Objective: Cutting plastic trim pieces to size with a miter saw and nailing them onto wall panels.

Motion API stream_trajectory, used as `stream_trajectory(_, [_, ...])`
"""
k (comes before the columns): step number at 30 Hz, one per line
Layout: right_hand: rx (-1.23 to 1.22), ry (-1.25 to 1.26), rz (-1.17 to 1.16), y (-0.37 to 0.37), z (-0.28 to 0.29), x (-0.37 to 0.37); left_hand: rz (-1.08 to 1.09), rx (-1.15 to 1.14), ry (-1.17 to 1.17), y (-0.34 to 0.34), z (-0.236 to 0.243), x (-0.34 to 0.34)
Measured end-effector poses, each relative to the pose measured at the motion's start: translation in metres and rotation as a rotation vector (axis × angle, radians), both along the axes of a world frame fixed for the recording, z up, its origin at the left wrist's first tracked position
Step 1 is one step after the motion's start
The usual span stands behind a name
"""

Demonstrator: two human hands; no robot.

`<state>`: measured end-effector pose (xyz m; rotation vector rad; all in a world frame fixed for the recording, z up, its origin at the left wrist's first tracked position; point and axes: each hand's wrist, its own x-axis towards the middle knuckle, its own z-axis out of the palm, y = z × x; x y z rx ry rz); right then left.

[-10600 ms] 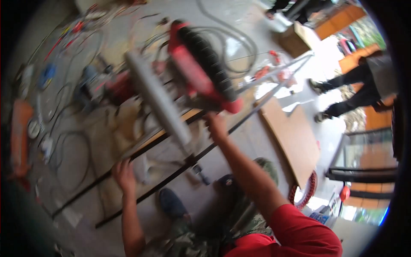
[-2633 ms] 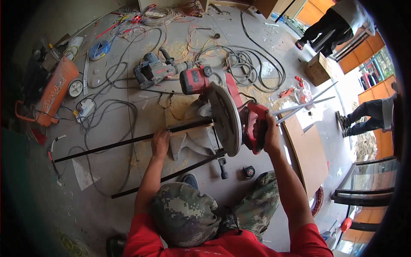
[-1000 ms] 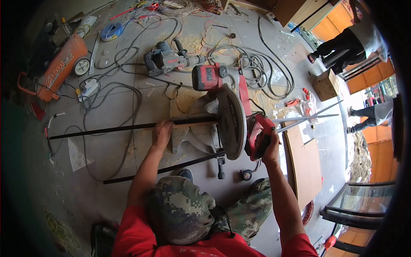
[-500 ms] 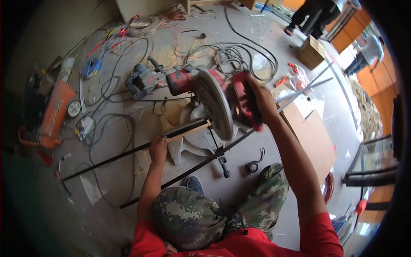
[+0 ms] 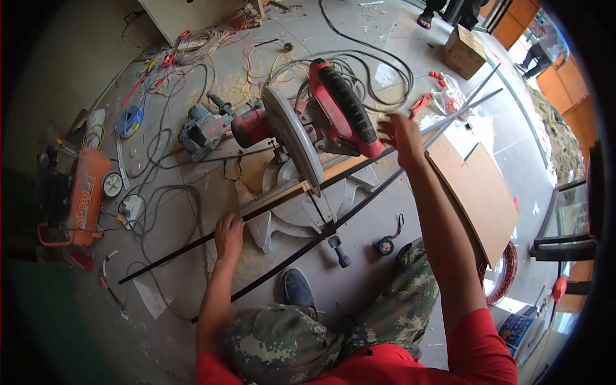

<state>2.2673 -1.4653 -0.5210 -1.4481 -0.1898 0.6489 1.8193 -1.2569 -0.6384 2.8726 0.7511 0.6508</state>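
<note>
A red and grey mitre saw point(image 5: 292, 131) stands on the floor before me, its head raised and its black-gripped handle point(image 5: 346, 102) free of my hands. My left hand point(image 5: 229, 237) is closed on a long thin black strip point(image 5: 170, 258), left of the saw base point(image 5: 276, 228). The strip lies along the saw's fence beside a pale wooden piece point(image 5: 282, 193). My right hand point(image 5: 403, 138) is open just right of the handle's lower end, fingers apart and pointing left, close to the strip's right part. Another long dark bar point(image 5: 276, 268) crosses the front of the base.
A grey power tool point(image 5: 202, 131) and coiled cables point(image 5: 385, 96) lie behind the saw. An orange wheeled machine point(image 5: 86, 199) stands left. Brown boards point(image 5: 478, 192) lie right, a tape measure point(image 5: 385, 246) near my foot. People's legs point(image 5: 471, 13) and a cardboard box point(image 5: 465, 52) are at far right.
My right hand has let go of the saw handle and moved down to its right. The saw head has risen. The black strip now reaches further right, past the blade.
</note>
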Motion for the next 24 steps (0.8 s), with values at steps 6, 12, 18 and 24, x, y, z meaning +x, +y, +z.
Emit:
stream_trajectory(6, [-0.377,0.444,-0.085,-0.010,-0.140,-0.026,-0.155,-0.152,0.172,-0.021,0.014,-0.050])
stream_trajectory(12, [-0.724,-0.478,-0.153,-0.027,-0.269,0.029,-0.283,-0.384,0.321,-0.049,0.019,-0.052])
stream_trajectory(18, [-0.225,0.323,-0.292,-0.001,-0.210,0.005,-0.305,-0.424,0.414,-0.065,0.048,-0.084])
stream_trajectory(24, [-0.124,0.584,-0.228,-0.020,-0.174,-0.020,-0.268,-0.456,0.370,-0.071,0.035,-0.085])
